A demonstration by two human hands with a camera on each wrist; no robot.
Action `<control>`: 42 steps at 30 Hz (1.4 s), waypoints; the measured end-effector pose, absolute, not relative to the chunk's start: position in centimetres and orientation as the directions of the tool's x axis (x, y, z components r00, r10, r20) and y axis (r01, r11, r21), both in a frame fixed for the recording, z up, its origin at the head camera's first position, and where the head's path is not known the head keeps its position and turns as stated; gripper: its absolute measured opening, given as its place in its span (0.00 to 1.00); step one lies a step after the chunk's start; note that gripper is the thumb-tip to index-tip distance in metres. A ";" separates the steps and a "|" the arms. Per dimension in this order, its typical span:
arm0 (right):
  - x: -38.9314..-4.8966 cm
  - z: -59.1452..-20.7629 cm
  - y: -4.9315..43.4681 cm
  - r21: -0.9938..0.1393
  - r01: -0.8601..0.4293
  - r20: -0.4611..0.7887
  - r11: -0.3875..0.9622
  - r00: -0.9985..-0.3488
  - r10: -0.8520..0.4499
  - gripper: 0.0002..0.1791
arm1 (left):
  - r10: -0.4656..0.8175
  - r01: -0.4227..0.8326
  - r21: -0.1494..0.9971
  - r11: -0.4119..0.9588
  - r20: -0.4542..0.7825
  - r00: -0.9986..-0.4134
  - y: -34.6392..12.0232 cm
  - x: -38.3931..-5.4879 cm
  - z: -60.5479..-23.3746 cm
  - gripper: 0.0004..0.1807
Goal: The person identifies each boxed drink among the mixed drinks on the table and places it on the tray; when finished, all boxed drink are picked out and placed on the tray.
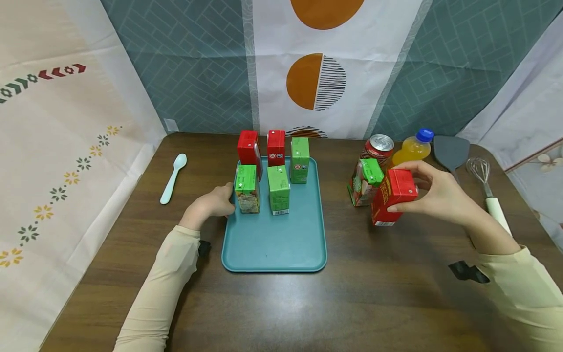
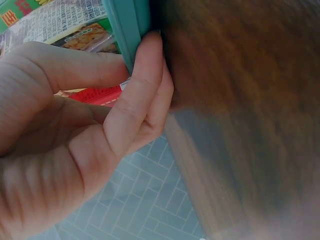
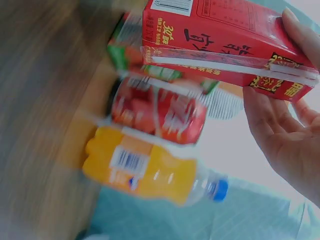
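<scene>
My left hand (image 1: 213, 201) grips the left rim of the teal tray (image 1: 274, 249); in the left wrist view, thumb and fingers pinch the tray edge (image 2: 126, 27). Two red and three green drink cartons stand toward the tray's back, the nearest being a green carton (image 1: 247, 193) beside that hand. My right hand (image 1: 444, 195) holds a red drink carton (image 1: 387, 200) by its upper part, slightly tilted, right of the tray. The right wrist view shows this carton's (image 3: 215, 30) straw along its edge. Just behind it stands a green-topped carton (image 1: 366, 183).
Behind the held carton are a red soda can (image 1: 380, 145) and an orange juice bottle (image 1: 412, 149) with a blue cap. A grey spatula (image 1: 451, 150) and a whisk (image 1: 494, 208) lie at the right. A pale spoon (image 1: 173, 180) lies on the left of the table (image 1: 281, 313).
</scene>
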State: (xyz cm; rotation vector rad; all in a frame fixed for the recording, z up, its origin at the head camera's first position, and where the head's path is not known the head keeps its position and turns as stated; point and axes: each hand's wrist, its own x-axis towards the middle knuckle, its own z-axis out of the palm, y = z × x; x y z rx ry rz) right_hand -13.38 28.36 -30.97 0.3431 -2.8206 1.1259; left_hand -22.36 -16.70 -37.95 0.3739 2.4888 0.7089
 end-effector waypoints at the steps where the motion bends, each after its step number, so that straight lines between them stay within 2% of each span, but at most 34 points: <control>1: -13.3 -30.9 27.9 -0.671 -0.244 0.163 0.700 -0.970 -0.182 0.40 | 0.388 0.116 0.551 0.826 -0.409 -0.826 -16.7 -22.4 -38.0 0.36; 7: -13.3 -31.1 24.8 -0.688 -0.302 0.212 0.660 -0.953 -0.215 0.40 | 0.385 0.106 0.552 0.827 -0.419 -0.822 -16.5 -22.3 -37.9 0.36; 14: -15.7 -32.2 21.2 -0.783 -0.321 0.230 0.533 -0.945 -0.231 0.38 | 0.387 0.112 0.555 0.824 -0.408 -0.827 -16.6 -22.5 -37.7 0.35; 22: -18.2 -32.8 17.7 -0.766 -0.381 0.291 0.518 -0.924 -0.249 0.38 | 0.391 0.113 0.560 0.821 -0.406 -0.826 -16.8 -22.4 -37.8 0.35; 32: -20.2 -34.8 15.4 -0.749 -0.388 0.253 0.537 -0.917 -0.309 0.40 | 0.388 0.104 0.562 0.821 -0.415 -0.823 -16.5 -22.7 -37.8 0.36; 42: -21.0 -35.5 14.6 -0.822 -0.314 0.166 0.475 -0.930 -0.329 0.47 | 0.382 0.106 0.546 0.831 -0.423 -0.822 -16.7 -22.9 -38.1 0.37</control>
